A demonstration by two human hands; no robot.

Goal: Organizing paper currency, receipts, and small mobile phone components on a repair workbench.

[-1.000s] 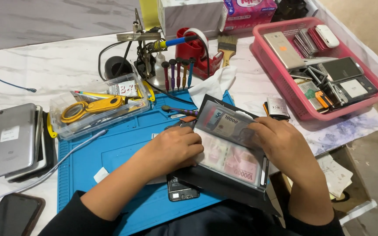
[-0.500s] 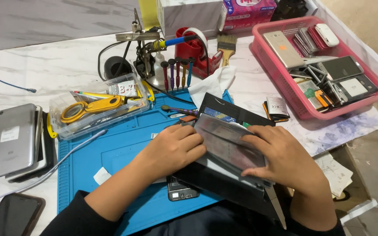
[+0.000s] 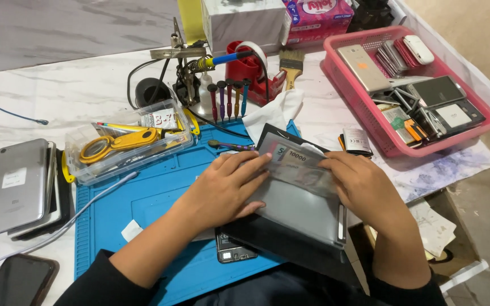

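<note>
Both hands have pulled the grey plastic sleeve (image 3: 301,204) flatter over the black folder (image 3: 290,238) since half a second ago. Left hand (image 3: 225,190) presses flat, fingers spread open on the sleeve's left edge; right hand (image 3: 364,190) pinches its right edge, probably to keep it steady. Banknotes (image 3: 296,164) show through the sleeve, centre frame, on the blue mat (image 3: 143,198) on the worktop.

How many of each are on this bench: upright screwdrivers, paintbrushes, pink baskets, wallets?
Small upright screwdrivers: 5
Flat wooden-handled paintbrush: 1
Pink plastic basket: 1
Black folding wallet: 1
Total: 8
</note>
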